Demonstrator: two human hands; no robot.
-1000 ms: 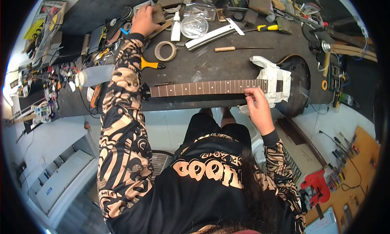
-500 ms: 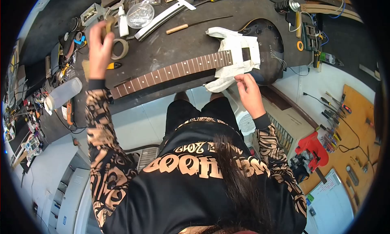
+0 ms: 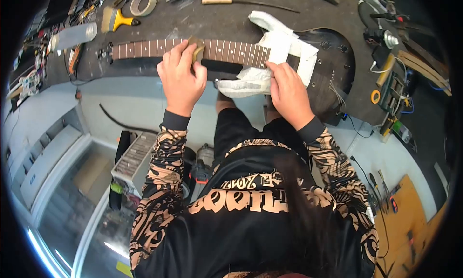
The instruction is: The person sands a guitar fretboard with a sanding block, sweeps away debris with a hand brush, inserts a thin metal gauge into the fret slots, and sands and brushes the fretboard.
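Observation:
An electric guitar (image 3: 328, 56) lies across the bench, its dark body to the right and its fretted neck (image 3: 144, 49) pointing left. White masking tape (image 3: 276, 46) covers the body around the neck's end. My left hand (image 3: 182, 80) is closed on a small tan block (image 3: 197, 47), which rests on the frets near mid-neck; the fingers partly hide it. My right hand (image 3: 290, 87) lies against the taped area, fingertips at the body end of the fretboard, thumb apart from the fingers.
Behind the neck are a yellow-handled brush (image 3: 115, 20), a tape roll (image 3: 143, 4) and a wooden-handled tool (image 3: 217, 1). A clear plastic bottle (image 3: 73, 36) lies at the left among clutter. Loose wires (image 3: 337, 92) hang from the body. The bench's front edge is close to me.
My left hand has come right and down from the back left, bringing the tan block onto the neck. My right hand now touches the guitar. The camera view has shifted.

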